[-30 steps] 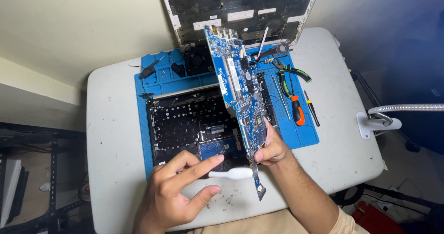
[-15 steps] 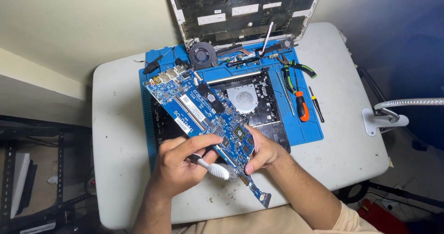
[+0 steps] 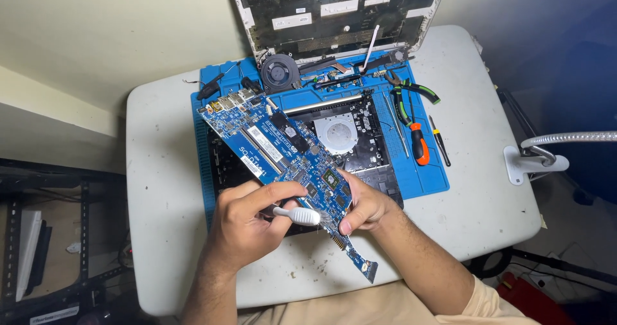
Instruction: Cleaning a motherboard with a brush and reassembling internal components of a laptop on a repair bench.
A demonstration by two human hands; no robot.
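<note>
A long blue laptop circuit board (image 3: 276, 146) lies slanted from the upper left down to the lower right, over the opened laptop base (image 3: 360, 139). My right hand (image 3: 363, 204) grips the board at its lower right part. My left hand (image 3: 247, 225) holds a white brush (image 3: 299, 216), whose head touches the board beside my right hand's fingers.
A blue work mat (image 3: 424, 177) covers the white table (image 3: 160, 190). On it lie a black fan (image 3: 279, 72), green-handled pliers (image 3: 411, 94), an orange-handled screwdriver (image 3: 418, 146) and a small dark screwdriver (image 3: 440, 142). The laptop lid (image 3: 334, 10) stands open behind. A white lamp clamp (image 3: 533, 163) sits at the right edge.
The board went from standing nearly upright to lying tilted leftward over the laptop base. My left hand took hold of the white brush and brought it onto the board.
</note>
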